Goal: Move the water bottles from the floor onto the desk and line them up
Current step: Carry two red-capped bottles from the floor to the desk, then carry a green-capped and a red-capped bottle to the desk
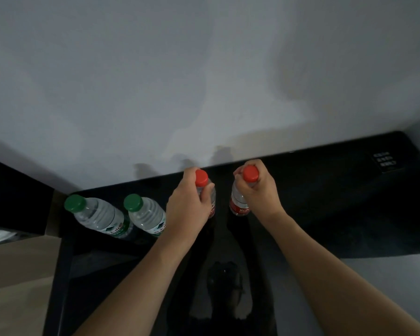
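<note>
Two clear bottles with green caps stand side by side on the black desk [325, 214], one at the far left [96, 215] and one just right of it [147, 215]. My left hand [188, 204] grips a red-capped bottle [202, 178] around its neck and shoulder. Most of that bottle's body is hidden behind my fingers. My right hand [258, 187] grips a second red-capped bottle [238, 202] just below its cap. Both red-capped bottles are upright near the desk's back edge, a small gap apart. Whether their bases touch the desk I cannot tell.
A grey wall [204, 69] rises right behind the desk. A small dark panel with white markings [386, 162] lies at the desk's back right. Wooden flooring [15, 275] shows at the lower left, beyond the desk's left edge.
</note>
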